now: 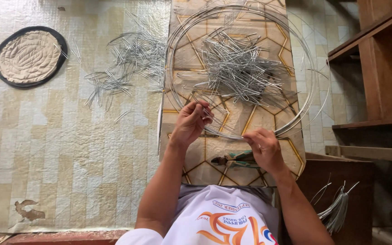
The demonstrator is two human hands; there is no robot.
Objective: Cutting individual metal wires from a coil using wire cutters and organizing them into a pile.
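Both hands pinch the near arc of the large wire hoops (268, 27), which lie on a patterned board (291, 149): the left hand (190, 121) is closed on the wire and a small bent wire clip, the right hand (263, 147) closed on the rim near the board's front edge. The springy hoops could slip from the fingers and snap away, scattering the heap of clips (239, 70) inside the ring. Pliers (232, 159) lie beneath the right hand. No container holds anything; more clips (125, 68) lie loose on the floor mat (60, 149).

Left hand (191, 121) and right hand (263, 149) pinch near rim of wire hoops (178, 50). Bent wire pile (241, 68) at 12 o'clock inside hoops; pliers (232, 159) at 6; round mat (29, 56) at 10.
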